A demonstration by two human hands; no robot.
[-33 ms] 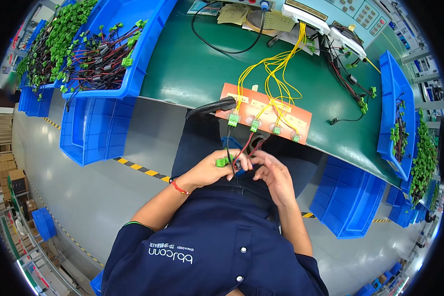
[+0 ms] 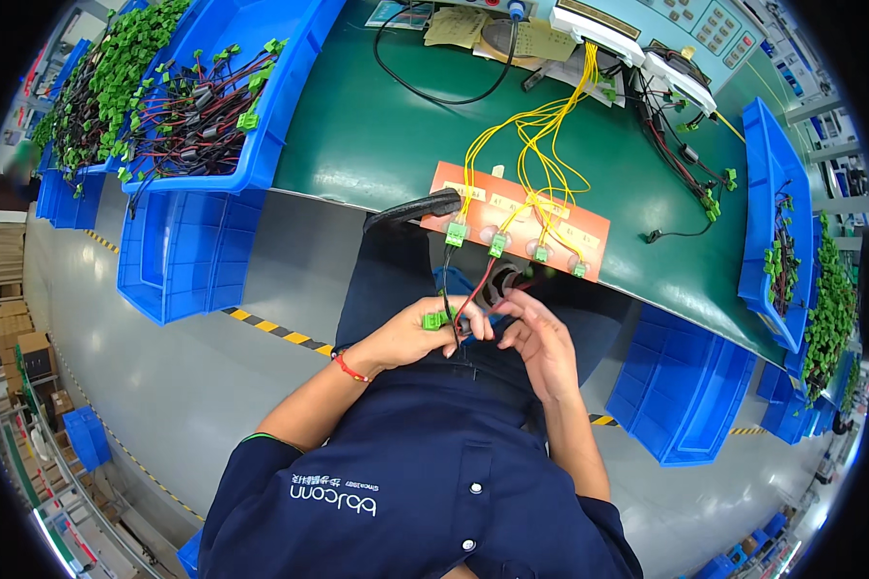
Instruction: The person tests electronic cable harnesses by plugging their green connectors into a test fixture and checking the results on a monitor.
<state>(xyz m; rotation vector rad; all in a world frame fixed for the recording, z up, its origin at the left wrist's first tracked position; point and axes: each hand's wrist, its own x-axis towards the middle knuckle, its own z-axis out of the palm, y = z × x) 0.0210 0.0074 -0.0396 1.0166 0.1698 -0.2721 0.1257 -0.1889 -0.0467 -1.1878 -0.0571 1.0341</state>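
Note:
My left hand [image 2: 417,333], with a red bracelet at the wrist, is closed around a wire harness [image 2: 470,302] of black and red wires. A green terminal connector [image 2: 435,319] on it sticks out beside the thumb. Its wires run up to two green plugs [image 2: 457,234] at the front edge of an orange board [image 2: 507,207]. Just right of it, my right hand [image 2: 543,349] has bent fingers, with thumb and forefinger apart and nothing visible between them. The fingertips are slightly blurred.
Yellow wires [image 2: 531,130] link the board to a tester [image 2: 690,29] at the back of the green bench [image 2: 357,145]. Blue bins [image 2: 261,159] of harnesses stand at left and a blue bin [image 2: 768,241] at right. A black handle-like object [image 2: 415,209] lies by the board.
The left fingers and the connector have shifted very slightly left. My right fingertips have drawn a little away from the left hand.

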